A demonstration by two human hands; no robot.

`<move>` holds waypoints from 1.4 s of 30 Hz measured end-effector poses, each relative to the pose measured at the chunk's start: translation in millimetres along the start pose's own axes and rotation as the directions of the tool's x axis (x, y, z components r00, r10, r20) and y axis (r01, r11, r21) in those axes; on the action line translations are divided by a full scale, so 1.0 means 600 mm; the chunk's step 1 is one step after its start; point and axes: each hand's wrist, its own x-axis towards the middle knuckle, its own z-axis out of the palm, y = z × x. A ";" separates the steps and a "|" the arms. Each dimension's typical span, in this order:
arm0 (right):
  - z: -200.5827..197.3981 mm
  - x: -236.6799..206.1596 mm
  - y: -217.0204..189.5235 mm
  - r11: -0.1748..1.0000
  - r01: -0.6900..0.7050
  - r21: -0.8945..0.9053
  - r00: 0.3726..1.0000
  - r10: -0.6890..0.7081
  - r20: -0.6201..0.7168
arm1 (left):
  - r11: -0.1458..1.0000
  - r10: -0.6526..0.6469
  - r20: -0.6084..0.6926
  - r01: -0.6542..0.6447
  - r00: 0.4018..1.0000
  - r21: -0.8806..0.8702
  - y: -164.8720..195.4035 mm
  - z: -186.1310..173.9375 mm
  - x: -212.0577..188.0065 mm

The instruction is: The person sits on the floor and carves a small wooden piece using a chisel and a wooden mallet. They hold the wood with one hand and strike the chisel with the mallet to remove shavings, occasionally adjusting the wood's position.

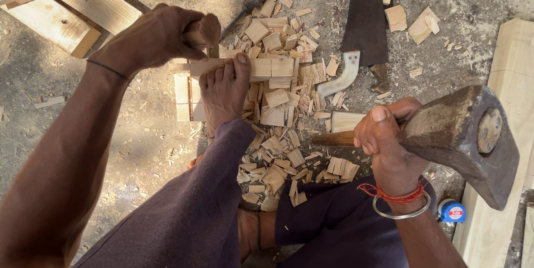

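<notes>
Pale, straw-coloured wood chips (278,101) on grey, dusty ground (139,134). Rusty brown-grey axe head (464,134), dark purple trousers (183,218), red thread (395,194) and silver bangle (401,212) at the wrist, blue tape measure (451,210).

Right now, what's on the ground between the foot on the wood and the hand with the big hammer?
In the head view, a heap of pale wood chips covers the ground between the foot and the right hand gripping the hammer.

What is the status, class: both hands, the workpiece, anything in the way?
Left hand grips chisel handle upright on wooden strip. Right hand holds axe raised, blunt side as hammer. Bare foot pins strip; wood chips litter ground, toes close to chisel.
</notes>
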 end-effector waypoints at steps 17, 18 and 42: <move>0.015 0.000 0.002 1.000 0.025 -0.001 1.000 -0.025 -0.013 | 0.528 0.404 -0.721 -0.787 0.563 -0.319 0.177 0.002 0.061; 0.014 0.001 0.003 1.000 0.025 -0.003 1.000 -0.025 -0.009 | 0.524 0.388 -0.726 -0.784 0.568 -0.334 0.187 0.011 0.065; 0.004 -0.003 0.011 1.000 0.026 0.010 0.999 -0.026 -0.023 | 0.403 0.283 -0.826 -0.842 0.487 -0.359 0.255 0.093 0.125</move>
